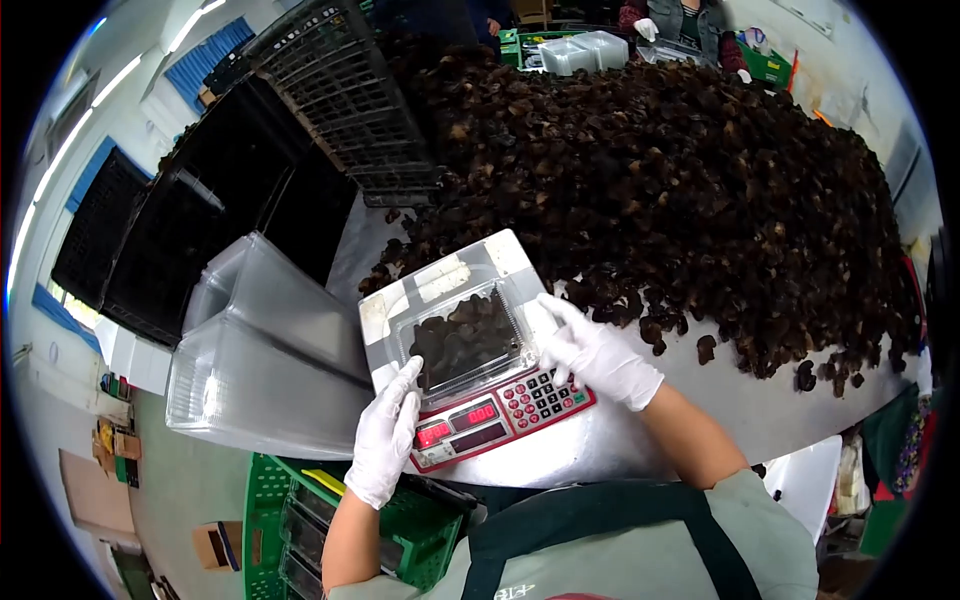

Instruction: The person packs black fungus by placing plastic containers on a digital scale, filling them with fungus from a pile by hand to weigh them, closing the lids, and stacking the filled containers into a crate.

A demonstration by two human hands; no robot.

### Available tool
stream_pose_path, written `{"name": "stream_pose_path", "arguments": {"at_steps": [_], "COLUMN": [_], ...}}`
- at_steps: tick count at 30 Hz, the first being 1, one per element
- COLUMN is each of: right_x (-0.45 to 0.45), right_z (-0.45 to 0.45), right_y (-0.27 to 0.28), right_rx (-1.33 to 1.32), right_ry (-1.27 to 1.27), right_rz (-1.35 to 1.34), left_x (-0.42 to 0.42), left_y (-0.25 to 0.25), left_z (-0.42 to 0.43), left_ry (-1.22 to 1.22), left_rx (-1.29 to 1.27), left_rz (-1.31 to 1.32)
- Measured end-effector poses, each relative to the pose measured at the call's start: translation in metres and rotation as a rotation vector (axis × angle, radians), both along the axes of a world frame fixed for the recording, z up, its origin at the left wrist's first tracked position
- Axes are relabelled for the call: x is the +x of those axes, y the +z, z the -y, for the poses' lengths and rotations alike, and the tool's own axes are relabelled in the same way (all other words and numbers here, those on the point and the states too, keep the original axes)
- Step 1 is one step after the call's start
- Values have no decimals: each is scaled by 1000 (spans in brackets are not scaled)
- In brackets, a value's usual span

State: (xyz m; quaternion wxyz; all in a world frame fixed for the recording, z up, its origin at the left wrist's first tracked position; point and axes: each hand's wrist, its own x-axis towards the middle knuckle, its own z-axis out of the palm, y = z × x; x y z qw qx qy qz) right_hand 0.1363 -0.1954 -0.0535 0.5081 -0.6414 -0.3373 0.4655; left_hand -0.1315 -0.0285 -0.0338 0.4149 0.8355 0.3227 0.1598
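Observation:
A clear plastic tray [510, 366] of dark, ear-shaped mushrooms [462, 338] is over the pan [378, 318] of a digital scale [505, 418]. My left hand [388, 440], in a white glove, has its fingertips at the tray's near left edge. From the right, my gloved right hand [602, 358] grips the opposite edge, its fingers bent and partly spread. The tray seems to be held between both hands; whether it rests fully on the pan I cannot tell. Red digits glow on the scale's display [458, 423].
A large heap of dark mushrooms [640, 180] covers the metal table [740, 425]. Stacked clear trays [270, 370] stand left of the scale, beside black crates [345, 100]. Below is a green crate [262, 520]. Across the heap, a person's gloved hand [647, 29] is near other trays [585, 53].

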Motion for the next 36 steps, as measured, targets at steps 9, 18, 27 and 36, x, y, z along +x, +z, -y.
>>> {"name": "stream_pose_path", "arguments": {"at_steps": [9, 18, 27, 36], "right_x": [-11, -41, -34, -124], "right_z": [-30, -2, -1, -53], "right_y": [-35, -37, -19, 3], "right_rx": [84, 218, 216, 111], "right_ry": [-4, -221, 348, 633], "right_rz": [-409, -296, -639, -352], "left_x": [5, -6, -126, -256], "left_y": [-29, -25, 5, 24], "left_z": [-22, 33, 71, 116], "left_ry": [169, 276, 111, 752], "left_rx": [-768, -891, -978, -433], "left_rz": [309, 385, 669, 621]}}
